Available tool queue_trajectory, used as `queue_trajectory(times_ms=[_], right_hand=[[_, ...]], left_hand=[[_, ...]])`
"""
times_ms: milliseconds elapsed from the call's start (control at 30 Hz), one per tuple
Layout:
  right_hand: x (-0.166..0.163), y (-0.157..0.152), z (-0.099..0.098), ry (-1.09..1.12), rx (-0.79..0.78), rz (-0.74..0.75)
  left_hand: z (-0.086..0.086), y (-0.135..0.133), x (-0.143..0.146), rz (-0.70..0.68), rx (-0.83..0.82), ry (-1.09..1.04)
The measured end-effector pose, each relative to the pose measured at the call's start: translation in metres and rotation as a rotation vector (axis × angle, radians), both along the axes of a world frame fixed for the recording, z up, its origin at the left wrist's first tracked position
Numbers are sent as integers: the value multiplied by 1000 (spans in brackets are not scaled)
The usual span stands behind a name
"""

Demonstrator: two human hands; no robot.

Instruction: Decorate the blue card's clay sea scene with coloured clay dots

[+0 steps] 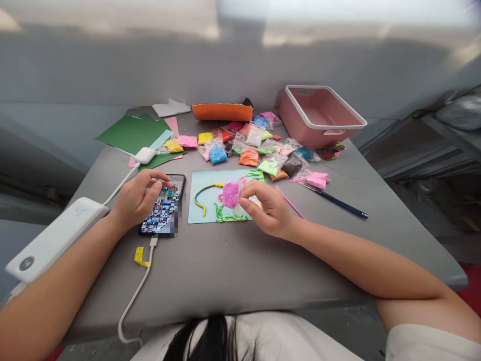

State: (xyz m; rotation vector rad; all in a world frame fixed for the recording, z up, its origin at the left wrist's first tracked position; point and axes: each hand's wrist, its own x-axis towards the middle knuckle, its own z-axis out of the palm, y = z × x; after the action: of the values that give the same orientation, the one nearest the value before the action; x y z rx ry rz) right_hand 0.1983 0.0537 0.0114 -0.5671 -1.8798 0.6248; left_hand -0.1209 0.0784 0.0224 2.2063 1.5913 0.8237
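Note:
My left hand (140, 196) hovers over or touches the upper part of a smartphone (161, 210) lying on the table, its fingers stretched out and holding nothing. The screen shows a grid of small pictures. Between the thumb and fingers of my right hand (268, 208) is a clear packet of purple-pink modelling clay (230, 194). It is held up above a light blue sheet (199, 175), hiding part of it. On that sheet are a curved yellow and blue clay strip (199, 196), green clay plants (221, 213) and small pink clay pieces.
Several clay packets (248, 157) lie across the back. A pink basket (311, 125) stands back right, an orange object (222, 112) behind the packets. Dark pens (338, 201) and a pink stick (289, 201) are at right; green paper (131, 133), a power bank (60, 235) and cable (130, 303) at left.

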Motion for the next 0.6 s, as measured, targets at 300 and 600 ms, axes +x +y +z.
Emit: queue_trajectory(times_ms=[300, 600], right_hand=[[0, 0, 1, 2, 3, 1], [0, 0, -1, 2, 11, 0]], left_hand=[[-3, -2, -4, -71, 25, -85], [-10, 4, -1, -250, -6, -163]])
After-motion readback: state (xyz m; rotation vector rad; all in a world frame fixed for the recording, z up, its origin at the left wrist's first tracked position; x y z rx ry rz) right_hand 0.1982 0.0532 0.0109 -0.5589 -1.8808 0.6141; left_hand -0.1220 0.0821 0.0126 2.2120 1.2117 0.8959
